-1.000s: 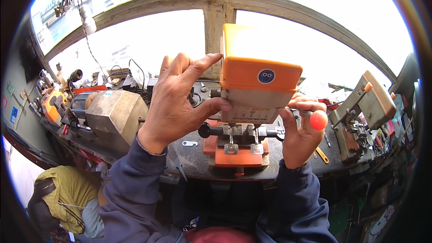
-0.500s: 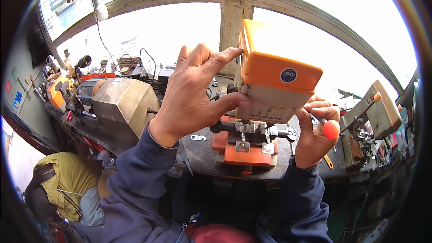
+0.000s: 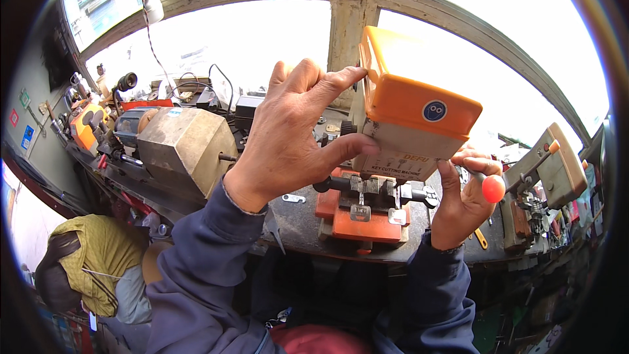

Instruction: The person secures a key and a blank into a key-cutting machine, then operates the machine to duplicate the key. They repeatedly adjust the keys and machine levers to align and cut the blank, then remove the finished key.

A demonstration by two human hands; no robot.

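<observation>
Left hand: spread wide, thumb on the near face of the orange-topped machine, index on its left side.
Right hand: curled by the red-knobbed lever; whether gripping, I cannot tell.
Machine: right of centre, above two keys.
Risk: loosely clamped keys could slip; straying fingers might get nicked.
Markings: round blue goggles sticker; lettering below.

Key-cutting machine: the body stood right of centre in the frame, its orange hood uppermost, with a round blue sticker on the front and a pale grey panel beneath. Below, above an orange base, two metal clamps held a left key and a right key, side by side and apart, bows toward the lower edge. A red ball knob projected at right.
</observation>
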